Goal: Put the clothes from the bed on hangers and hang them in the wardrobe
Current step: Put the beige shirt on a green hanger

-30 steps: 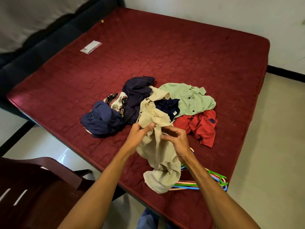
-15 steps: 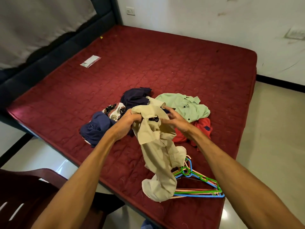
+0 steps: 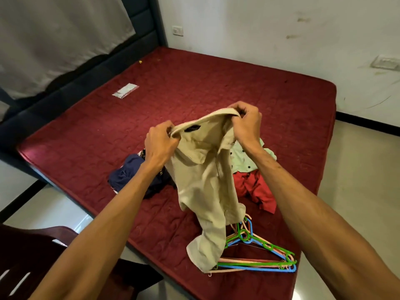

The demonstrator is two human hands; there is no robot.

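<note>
A shirt point(image 3: 201, 180) is held up over the bed point(image 3: 194, 87) by its collar: the left hand point(image 3: 161, 144) is closed on the collar's left end, and the right hand point(image 3: 246, 124) on its right end, higher and farther back. A pile of clothes point(image 3: 127, 176) lies on the bed behind the shirt and is seen at both sides of it. The shirt's lower end reaches down over the left ends of the hangers point(image 3: 259, 254), which are stacked on the bed near its front edge. A packet point(image 3: 125, 91) lies far back to the left, near the headboard point(image 3: 86, 79). A chair point(image 3: 32, 256) stands on the floor point(image 3: 65, 208) at front left.
</note>
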